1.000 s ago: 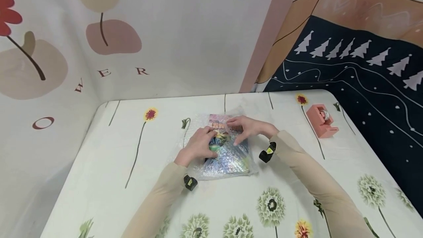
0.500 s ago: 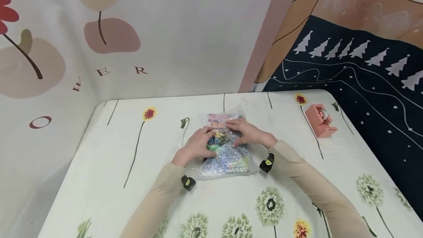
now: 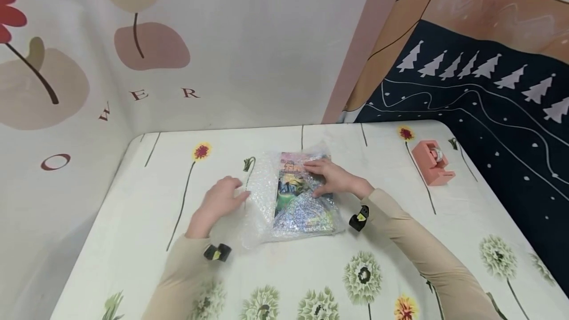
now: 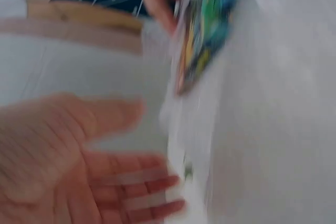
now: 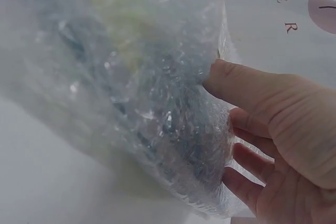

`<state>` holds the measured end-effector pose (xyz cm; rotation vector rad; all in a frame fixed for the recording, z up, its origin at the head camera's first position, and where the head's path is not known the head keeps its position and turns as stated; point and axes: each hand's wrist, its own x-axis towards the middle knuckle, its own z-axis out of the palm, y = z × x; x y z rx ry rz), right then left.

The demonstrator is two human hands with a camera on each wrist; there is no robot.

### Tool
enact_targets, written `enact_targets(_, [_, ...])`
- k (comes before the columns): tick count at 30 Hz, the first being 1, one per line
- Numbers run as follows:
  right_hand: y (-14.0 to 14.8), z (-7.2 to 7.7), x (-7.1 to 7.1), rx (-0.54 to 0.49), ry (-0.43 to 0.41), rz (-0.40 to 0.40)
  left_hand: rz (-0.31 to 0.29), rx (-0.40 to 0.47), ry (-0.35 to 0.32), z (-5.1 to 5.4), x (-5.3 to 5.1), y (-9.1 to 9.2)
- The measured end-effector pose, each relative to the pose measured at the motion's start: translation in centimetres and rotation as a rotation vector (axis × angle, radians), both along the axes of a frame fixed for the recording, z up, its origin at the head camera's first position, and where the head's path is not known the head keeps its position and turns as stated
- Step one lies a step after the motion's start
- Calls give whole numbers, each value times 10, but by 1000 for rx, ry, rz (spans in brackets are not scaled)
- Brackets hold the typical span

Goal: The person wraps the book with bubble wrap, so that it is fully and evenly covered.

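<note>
A flat, colourful picture book (image 3: 286, 196) lies on a sheet of bubble wrap (image 3: 260, 216), and part of the wrap is folded over its right and lower area. My right hand (image 3: 335, 179) rests on the wrapped right side, thumb and fingers spread. In the right wrist view, the thumb and fingertips of that hand (image 5: 283, 135) press against the crinkled wrap (image 5: 157, 98). My left hand (image 3: 218, 204) hovers left of the wrap with nothing in it. Blurred in the left wrist view, the left hand (image 4: 94, 161) has loosely extended fingers, apart from the book (image 4: 207, 30).
A pink tape dispenser (image 3: 433, 162) with a roll in it stands at the right of the table. The flower-printed tablecloth (image 3: 146, 221) covers the table. Printed curtains (image 3: 249, 53) hang behind and at both sides.
My left hand has come off the book and moved left, past the wrap's left edge. More of the cover and the left part of the wrap now show. The right hand stays put.
</note>
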<state>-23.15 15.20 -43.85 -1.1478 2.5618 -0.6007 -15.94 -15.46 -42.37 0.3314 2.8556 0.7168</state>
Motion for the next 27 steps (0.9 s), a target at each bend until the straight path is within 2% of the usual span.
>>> enact_targets(3, [0, 0, 0, 11, -1, 0, 114, -50, -92, 1, 12, -19])
enact_targets(7, [0, 0, -1, 19, -9, -6, 164, 15, -198, -4, 27, -32])
enact_targets(11, [0, -1, -1, 13, -10, -7, 213, 110, -218, -12, 35, -38])
enact_targets(14, [0, -3, -2, 9, -2, -1, 238, 179, -216, -13, 37, -39])
enact_targets(17, [1, -4, -2, 7, 7, 5, 260, 285, -237, -8, 40, -38])
enact_targets(21, [1, -5, -3, 8, 5, 2, 269, 478, -274, 5, 47, -34])
enact_targets(24, [2, -6, -4, 9, -2, -2, 264, 627, -267, 16, 54, -23])
enact_targets(27, [2, -6, -3, 8, -1, -1, 300, 757, -226, 23, 63, -5])
